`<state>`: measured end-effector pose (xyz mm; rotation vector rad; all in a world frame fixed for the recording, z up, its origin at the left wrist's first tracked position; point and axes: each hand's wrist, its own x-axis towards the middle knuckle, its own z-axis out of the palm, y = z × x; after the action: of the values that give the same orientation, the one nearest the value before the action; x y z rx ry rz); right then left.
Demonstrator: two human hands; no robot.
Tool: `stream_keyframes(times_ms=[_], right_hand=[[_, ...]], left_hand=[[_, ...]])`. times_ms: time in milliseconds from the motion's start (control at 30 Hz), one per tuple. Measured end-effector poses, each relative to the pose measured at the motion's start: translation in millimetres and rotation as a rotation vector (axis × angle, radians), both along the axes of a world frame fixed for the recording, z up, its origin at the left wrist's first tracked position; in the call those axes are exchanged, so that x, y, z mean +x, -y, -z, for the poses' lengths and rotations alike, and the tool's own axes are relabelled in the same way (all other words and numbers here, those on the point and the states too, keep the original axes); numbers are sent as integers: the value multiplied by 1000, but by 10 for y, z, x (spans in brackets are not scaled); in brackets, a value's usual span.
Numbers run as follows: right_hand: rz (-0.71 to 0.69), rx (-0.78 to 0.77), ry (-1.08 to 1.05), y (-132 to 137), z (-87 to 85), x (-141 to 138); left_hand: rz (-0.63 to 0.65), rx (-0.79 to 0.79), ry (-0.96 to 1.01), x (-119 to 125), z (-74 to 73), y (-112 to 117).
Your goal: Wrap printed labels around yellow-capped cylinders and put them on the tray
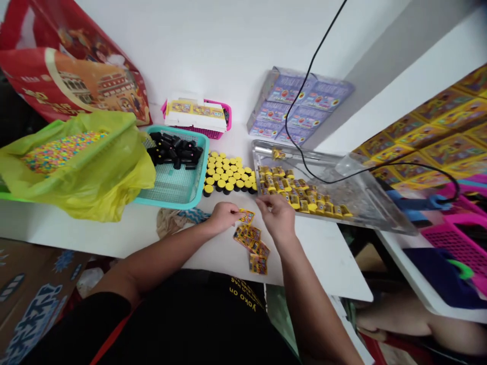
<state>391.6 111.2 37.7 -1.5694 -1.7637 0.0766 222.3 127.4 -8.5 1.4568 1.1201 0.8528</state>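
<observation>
My left hand [224,217] pinches the edge of a small yellow printed sachet [246,217] above the white table [323,253]. Just below lies a loose overlapping pile of similar sachets [251,244]. My right hand [277,215] is next to the front rim of a metal tray [365,205], its fingertips drawn together; whether they hold anything is hidden. Many yellow sachets [300,193] lie in a rough band across the tray. Yellow-capped black tubes [227,175] stand in a tight group left of the tray.
A teal basket [201,167] holds black tubes, and a yellow bag [125,172] holds colourful beads. A black cable [300,114] crosses above the tray. Purple packets [300,106], a pink basket [224,114] and yellow printed cards [429,137] stand beyond.
</observation>
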Motion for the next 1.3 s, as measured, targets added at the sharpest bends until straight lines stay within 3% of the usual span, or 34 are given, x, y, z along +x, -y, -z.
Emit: stream_keyframes(times_ms=[67,200,367,467,567,667,733,867,1300], right_hand=[[-65,-74,107,-226,-77,-209],[-45,-288,373,-642,-108,-621],[-65,-395,477,-832,-62,-835],[-16,-317,331,-750,-100,-696],[53,-225,-56,-564,-199,-366],[-77,-293,-536,-315,-290,-23],[-209,-393,-733,-151,-311,113],[-306,-470,-777,50,-274,133],[-226,-325,-703,71,-190,-2]], left_hand=[[9,-27,19,7,51,-21],[22,-40,36,12,141,-75],[75,-81,5,10,134,-81],[89,-107,8,-1,92,-76],[97,-77,59,-22,70,-83],[114,-22,109,-43,64,-81],[130,29,126,-53,50,-65],[172,95,127,-68,-18,-18],[178,-43,230,-75,-153,-14]])
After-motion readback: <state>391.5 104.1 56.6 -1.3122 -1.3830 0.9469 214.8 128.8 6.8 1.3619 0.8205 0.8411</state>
